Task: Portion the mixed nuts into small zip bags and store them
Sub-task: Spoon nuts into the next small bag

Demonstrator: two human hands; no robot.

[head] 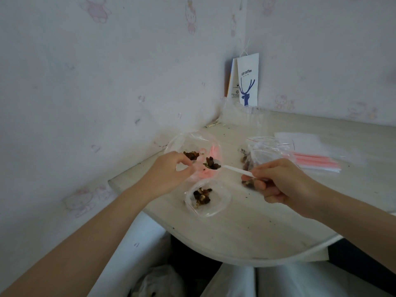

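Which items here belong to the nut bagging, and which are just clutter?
In use: left hand, open zip bag, right hand, spoon, filled bag, nut supply bag, spare zip bags.
Lying about: coffee paper bag, stick by wall.

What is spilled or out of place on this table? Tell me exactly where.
Dark crumbs are scattered over the table, mostly around the small zip bag and toward the front edge. A few nut pieces lie by the right hand; whether loose or bagged, I cannot tell.
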